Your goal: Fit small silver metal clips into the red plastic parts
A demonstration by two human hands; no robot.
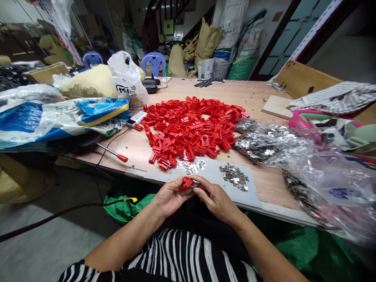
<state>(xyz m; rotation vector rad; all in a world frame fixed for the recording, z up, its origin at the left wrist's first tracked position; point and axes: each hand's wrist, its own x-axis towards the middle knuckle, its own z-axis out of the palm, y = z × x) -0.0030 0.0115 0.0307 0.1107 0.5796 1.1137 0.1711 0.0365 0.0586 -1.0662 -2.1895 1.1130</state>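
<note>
My left hand point(170, 197) is closed around a red plastic housing point(185, 183), held just off the table's front edge. The fingers of my right hand point(213, 196) pinch a small metal piece point(192, 185) against the housing's right side; its exact shape is too small to make out. Beyond my hands spreads a large heap of red plastic housings point(190, 125). Two little piles of metal parts lie on a grey sheet point(211, 172): flat shiny pieces point(190, 167) straight ahead, and darker ones point(235, 177) to the right.
Clear plastic bags of metal parts point(264, 145) crowd the right side, near a pink basket point(302, 119). On the left are a blue-and-white sack point(44, 121), a white carrier bag point(127, 80) and a red-tipped metal lever point(113, 152). A black cable point(58, 213) crosses at lower left.
</note>
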